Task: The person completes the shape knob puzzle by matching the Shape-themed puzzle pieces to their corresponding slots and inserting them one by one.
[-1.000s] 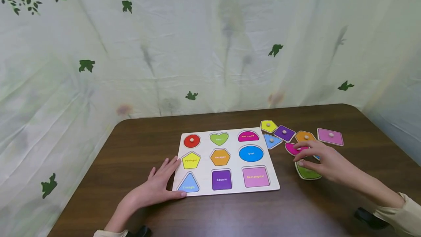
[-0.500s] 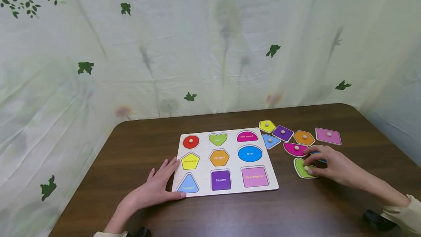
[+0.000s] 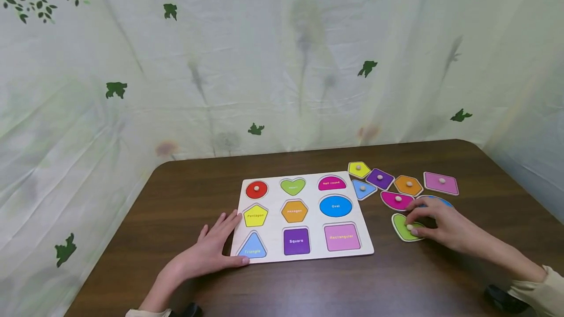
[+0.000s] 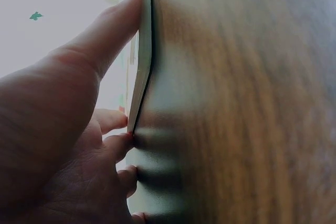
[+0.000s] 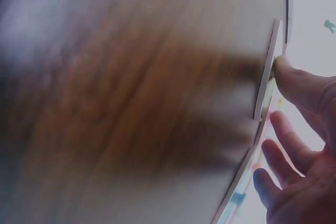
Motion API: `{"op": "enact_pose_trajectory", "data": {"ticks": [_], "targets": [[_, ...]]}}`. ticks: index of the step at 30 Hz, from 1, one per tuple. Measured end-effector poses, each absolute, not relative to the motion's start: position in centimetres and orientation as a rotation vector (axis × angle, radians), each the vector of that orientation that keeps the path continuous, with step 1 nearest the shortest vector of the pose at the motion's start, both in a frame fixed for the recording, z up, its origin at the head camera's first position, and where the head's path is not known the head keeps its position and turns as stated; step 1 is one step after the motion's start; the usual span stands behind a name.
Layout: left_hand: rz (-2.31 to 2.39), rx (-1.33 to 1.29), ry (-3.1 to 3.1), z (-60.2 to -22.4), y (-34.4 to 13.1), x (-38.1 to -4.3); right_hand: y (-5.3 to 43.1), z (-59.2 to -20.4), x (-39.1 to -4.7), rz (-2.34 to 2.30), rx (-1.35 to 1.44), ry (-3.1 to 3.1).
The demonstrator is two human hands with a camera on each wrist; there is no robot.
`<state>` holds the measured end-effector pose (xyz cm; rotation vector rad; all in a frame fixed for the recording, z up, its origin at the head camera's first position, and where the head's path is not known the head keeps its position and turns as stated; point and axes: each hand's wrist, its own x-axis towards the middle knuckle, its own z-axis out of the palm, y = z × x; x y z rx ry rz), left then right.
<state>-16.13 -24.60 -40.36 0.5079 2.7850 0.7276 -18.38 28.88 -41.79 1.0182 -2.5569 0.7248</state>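
Observation:
A white shape puzzle board lies on the table with coloured, labelled shapes. The left hand rests at its lower left corner, thumb on the front edge and fingers spread along the left side. In the left wrist view the thumb lies against the board's edge. The right hand pinches the small knob of a green heart piece right of the board. In the right wrist view that heart piece looks slightly tilted. The red circle piece with its knob sits at the board's upper left.
Beyond the right hand lie loose knobbed pieces: yellow pentagon, blue triangle, purple square, orange hexagon, pink rectangle, magenta half round and a partly covered blue piece. A printed curtain hangs behind the table.
The right hand has come down over the green heart piece and its thumb and fingers have closed on the knob. The piece has shifted slightly left. The left hand stays in place.

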Motion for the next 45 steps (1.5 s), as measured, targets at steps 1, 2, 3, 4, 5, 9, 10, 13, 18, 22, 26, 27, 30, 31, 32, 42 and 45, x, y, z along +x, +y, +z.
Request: {"op": "enact_pose_trajectory", "data": {"ticks": [1, 2, 3, 4, 5, 9, 10, 13, 18, 22, 26, 27, 30, 31, 32, 42, 45], "targets": [[0.729, 0.506, 2.784, -40.3, -24.6, -16.1, 28.8, -41.8, -18.4, 0.723, 1.021, -2.553], [0.730, 0.505, 2.784, -40.3, -24.6, -16.1, 28.6, -41.8, -18.4, 0.719, 1.019, -2.552], [0.731, 0.505, 2.784, -40.3, -24.7, -16.1, 28.5, -41.7, -18.4, 0.715, 1.012, -2.555], [0.733, 0.504, 2.783, -40.3, -24.7, -16.1, 28.4, -41.7, -18.5, 0.708, 1.002, -2.559], [0.732, 0.503, 2.783, -40.4, -24.7, -16.1, 28.2, -41.6, -18.5, 0.709, 0.995, -2.563], [0.730, 0.497, 2.779, -40.4, -24.8, -16.1, 27.5, -41.2, -18.8, 0.729, 0.985, -2.585], [0.729, 0.496, 2.778, -40.4, -24.8, -16.1, 27.3, -41.0, -18.8, 0.733, 0.986, -2.589], [0.735, 0.493, 2.775, -40.4, -24.8, -16.1, 26.6, -40.6, -19.1, 0.784, 0.983, -2.611], [0.751, 0.500, 2.777, -40.3, -24.9, -16.0, 25.1, -40.0, -19.4, 0.884, 0.920, -2.692], [0.750, 0.506, 2.773, -40.3, -24.9, -16.0, 23.8, -40.0, -19.7, 0.930, 0.891, -2.740], [0.754, 0.509, 2.766, -40.4, -24.9, -16.0, 22.6, -40.2, -20.2, 0.967, 0.924, -2.726], [0.755, 0.509, 2.765, -40.4, -24.9, -16.0, 22.3, -40.2, -20.3, 0.977, 0.935, -2.719], [0.754, 0.503, 2.765, -40.4, -24.9, -16.0, 21.6, -40.1, -20.7, 0.983, 0.947, -2.709], [0.753, 0.503, 2.765, -40.4, -24.9, -16.0, 21.3, -40.0, -20.9, 0.984, 0.949, -2.711], [0.753, 0.502, 2.765, -40.4, -25.0, -16.0, 21.1, -39.9, -21.1, 0.990, 0.946, -2.712], [0.752, 0.488, 2.758, -40.2, -25.0, -16.0, 18.1, -39.4, -23.4, 1.096, 0.978, -2.737], [0.755, 0.490, 2.755, -40.2, -24.9, -16.0, 17.2, -39.2, -24.1, 1.093, 1.008, -2.724]]}}
